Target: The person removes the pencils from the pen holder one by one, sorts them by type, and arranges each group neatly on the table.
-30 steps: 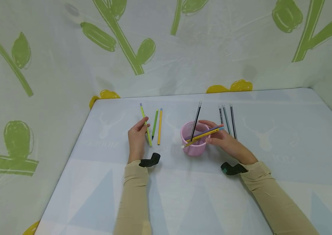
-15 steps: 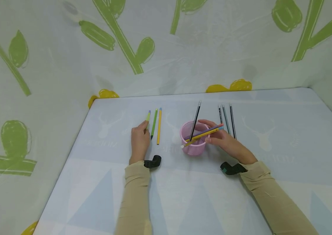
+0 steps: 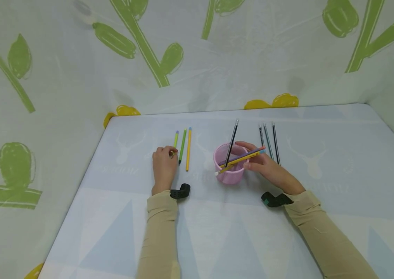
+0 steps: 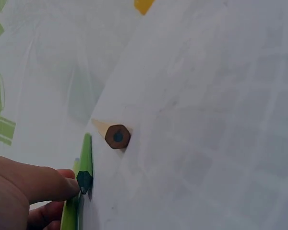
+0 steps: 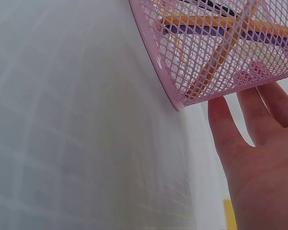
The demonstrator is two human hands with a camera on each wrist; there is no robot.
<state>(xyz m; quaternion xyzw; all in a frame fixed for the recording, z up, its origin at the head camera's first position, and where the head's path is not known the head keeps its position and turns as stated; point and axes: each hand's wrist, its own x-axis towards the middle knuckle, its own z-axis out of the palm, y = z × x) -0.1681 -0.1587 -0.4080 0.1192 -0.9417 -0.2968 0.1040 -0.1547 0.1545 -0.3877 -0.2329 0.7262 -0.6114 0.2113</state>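
A: Location of the lime pencil (image 3: 176, 137)?

B: On the desk (image 3: 225, 232), left side, beside a green pencil (image 3: 182, 147); past that, a yellow pencil with a blue end (image 3: 188, 149).

A: Left grip (image 3: 164, 166)?

B: Fingers at the lime pencil. Clamped or merely resting: cannot tell. Thumb at or just beside the green pencil's dark tip.

A: Right grip (image 3: 270, 169)?

B: Thumb and fingers curved round the right side of a pink mesh cup (image 3: 231, 178), clamped on its wall. Cup upright.

A: Contents?

B: One black pencil (image 3: 232, 139), steeply tilted. One yellow pencil (image 3: 246, 158) and one purple, slanting low over the rim above the right grip. One white-ended pencil (image 3: 223, 171), jutting over the near rim. Beyond the right grip, three dark pencils (image 3: 268, 141) on the desk.

A: Hazards?

B: Three, by my judgement. Thumb catching the green tip: row disarranged, a pencil perhaps rolled. Right grip raised carelessly: low-slanting pencils levered out. Uneven pressure on the wall: cup tipped, contents spilt, since so much length overhangs the rim.
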